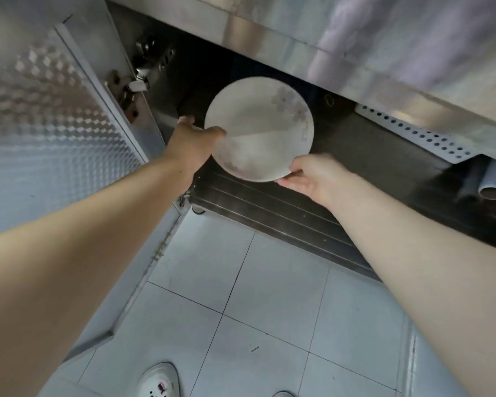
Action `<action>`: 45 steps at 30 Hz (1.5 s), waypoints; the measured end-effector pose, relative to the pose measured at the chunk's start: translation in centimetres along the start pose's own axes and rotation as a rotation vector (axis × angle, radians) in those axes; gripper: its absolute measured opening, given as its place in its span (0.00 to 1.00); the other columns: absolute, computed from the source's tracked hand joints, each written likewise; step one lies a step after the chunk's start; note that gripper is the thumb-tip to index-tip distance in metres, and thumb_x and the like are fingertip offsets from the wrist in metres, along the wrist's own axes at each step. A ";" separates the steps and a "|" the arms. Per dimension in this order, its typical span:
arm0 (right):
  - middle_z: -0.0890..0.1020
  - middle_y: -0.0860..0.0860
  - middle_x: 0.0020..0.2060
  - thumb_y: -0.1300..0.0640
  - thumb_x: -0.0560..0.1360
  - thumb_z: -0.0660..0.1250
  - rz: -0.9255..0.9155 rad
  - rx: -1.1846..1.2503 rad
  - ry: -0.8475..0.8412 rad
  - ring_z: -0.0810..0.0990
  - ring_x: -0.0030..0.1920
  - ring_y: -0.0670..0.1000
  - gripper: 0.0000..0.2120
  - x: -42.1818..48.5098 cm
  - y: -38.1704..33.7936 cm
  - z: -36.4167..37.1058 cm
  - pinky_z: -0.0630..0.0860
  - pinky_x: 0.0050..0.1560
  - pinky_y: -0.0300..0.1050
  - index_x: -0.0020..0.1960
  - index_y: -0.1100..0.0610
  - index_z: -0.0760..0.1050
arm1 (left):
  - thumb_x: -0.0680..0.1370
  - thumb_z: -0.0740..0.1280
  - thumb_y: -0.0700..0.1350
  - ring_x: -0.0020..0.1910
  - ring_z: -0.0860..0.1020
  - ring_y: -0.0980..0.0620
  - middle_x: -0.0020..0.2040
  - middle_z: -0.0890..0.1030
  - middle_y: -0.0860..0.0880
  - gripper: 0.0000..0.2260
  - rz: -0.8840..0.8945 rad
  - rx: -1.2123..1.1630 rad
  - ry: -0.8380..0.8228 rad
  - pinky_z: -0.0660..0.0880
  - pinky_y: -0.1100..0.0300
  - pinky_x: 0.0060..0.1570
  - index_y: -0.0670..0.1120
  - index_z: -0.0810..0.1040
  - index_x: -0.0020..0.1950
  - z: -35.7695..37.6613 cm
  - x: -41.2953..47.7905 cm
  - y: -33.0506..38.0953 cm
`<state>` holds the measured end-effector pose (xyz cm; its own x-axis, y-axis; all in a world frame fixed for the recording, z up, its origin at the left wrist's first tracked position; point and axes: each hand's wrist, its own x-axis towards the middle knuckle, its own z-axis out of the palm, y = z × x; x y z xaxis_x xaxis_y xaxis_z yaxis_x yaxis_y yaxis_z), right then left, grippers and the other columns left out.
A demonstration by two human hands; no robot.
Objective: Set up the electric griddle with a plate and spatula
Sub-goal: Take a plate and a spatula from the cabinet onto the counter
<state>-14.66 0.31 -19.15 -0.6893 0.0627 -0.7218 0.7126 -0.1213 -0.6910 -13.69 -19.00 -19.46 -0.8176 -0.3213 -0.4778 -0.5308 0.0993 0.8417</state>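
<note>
Item, one round white plate (259, 130), faint floral print near its upper right rim, held in the air in front of an open under-counter cabinet (355, 156), tilted with its face toward the person. Left hand (194, 141): at the plate's left edge, thumb lying over the rim, fingers reaching behind it; closed on the plate. Right hand (312, 174): at the plate's lower right edge, fingers curled under the rim, also gripping it. The two hands sit on opposite sides of the plate, well apart from each other, forearms bare. Cabinet door (49, 110): metal, embossed with a diamond pattern, swung open on the left, with its hinges (132, 87) showing. Counter edge (327, 38): stainless steel, running above the opening. Cabinet interior: dark; a perforated metal strip (413, 130) and the ends of grey pipes (493, 187) at the right. Floor (241, 310): pale square tiles. A white shoe (159, 382) at the bottom edge. Picture slightly motion-blurred around the plate.
</note>
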 end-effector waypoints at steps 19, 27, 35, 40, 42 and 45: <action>0.80 0.57 0.47 0.73 0.71 0.62 0.063 -0.322 -0.126 0.83 0.38 0.55 0.13 -21.6 0.1 -4.4 0.81 0.32 0.43 0.52 0.61 0.72 | 0.77 0.61 0.50 0.33 0.72 0.52 0.35 0.75 0.51 0.09 -0.091 -0.069 0.265 0.65 0.59 0.29 0.46 0.76 0.46 -5.4 -20.2 4.0; 0.79 0.56 0.52 0.73 0.71 0.63 0.070 -0.452 -0.285 0.84 0.44 0.54 0.17 -32.0 -4.7 -4.6 0.82 0.38 0.42 0.57 0.60 0.71 | 0.78 0.59 0.53 0.32 0.67 0.49 0.32 0.70 0.49 0.16 -0.059 -0.057 0.404 0.63 0.58 0.31 0.43 0.74 0.38 -9.0 -28.9 10.4; 0.82 0.58 0.50 0.69 0.73 0.63 -0.145 -0.184 -0.201 0.84 0.43 0.55 0.11 -36.5 -14.7 -5.1 0.83 0.36 0.45 0.54 0.61 0.73 | 0.79 0.60 0.50 0.31 0.59 0.49 0.31 0.61 0.50 0.16 0.135 -0.171 0.446 0.56 0.57 0.30 0.44 0.63 0.35 -9.1 -30.4 23.4; 0.85 0.59 0.41 0.66 0.75 0.65 -0.168 0.006 -0.166 0.87 0.36 0.56 0.08 -37.8 -16.9 -5.0 0.83 0.35 0.46 0.52 0.57 0.74 | 0.79 0.59 0.50 0.33 0.63 0.48 0.32 0.65 0.48 0.16 0.062 -0.269 0.402 0.60 0.57 0.32 0.43 0.66 0.35 -7.1 -29.2 28.5; 0.85 0.59 0.42 0.67 0.75 0.63 -0.174 0.084 -0.133 0.87 0.36 0.55 0.08 -37.6 -17.5 -4.8 0.82 0.33 0.44 0.52 0.57 0.74 | 0.79 0.58 0.51 0.36 0.66 0.47 0.35 0.68 0.46 0.15 0.040 -0.275 0.351 0.65 0.56 0.38 0.44 0.68 0.36 -5.6 -28.3 29.8; 0.83 0.58 0.48 0.70 0.75 0.60 -0.190 0.196 -0.016 0.86 0.38 0.55 0.10 -36.3 -20.0 -5.2 0.82 0.32 0.43 0.52 0.59 0.74 | 0.79 0.60 0.51 0.42 0.70 0.45 0.42 0.72 0.43 0.14 0.040 -0.338 0.238 0.70 0.54 0.44 0.48 0.70 0.35 -3.0 -26.6 31.6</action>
<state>-3.20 5.63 20.62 -0.8114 0.0877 -0.5778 0.5320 -0.2985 -0.7924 -8.00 -10.16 20.59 -0.7405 -0.5362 -0.4052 -0.3642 -0.1866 0.9124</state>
